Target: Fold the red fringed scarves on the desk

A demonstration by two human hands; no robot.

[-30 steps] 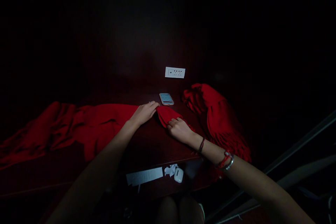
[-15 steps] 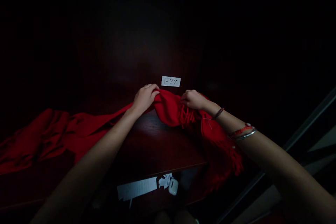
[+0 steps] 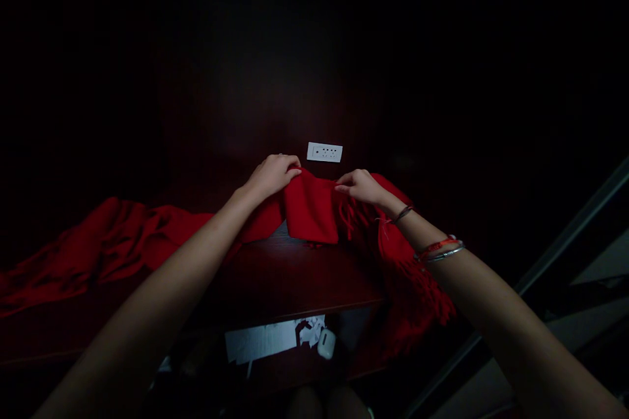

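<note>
A long red fringed scarf lies across a dark wooden desk. My left hand is closed on the upper edge of a fold near the middle. Its length trails off to the left in loose wrinkles, partly behind my left forearm. My right hand, with bracelets on the wrist, pinches the same edge further right, close to some fringe. Between the two hands a short panel of cloth hangs down fairly smooth. More scarf with a fringed end drapes over the desk's right side, beneath my right forearm.
A white socket plate is on the dark panel behind the scarf. Below the desktop, a shelf holds papers, crumpled paper and a white earbud case. The surroundings are very dark.
The cloth between my hands has straightened from a bunched, sagging fold into a flatter panel. The left part of the scarf has shifted to the right. Both hands keep their hold.
</note>
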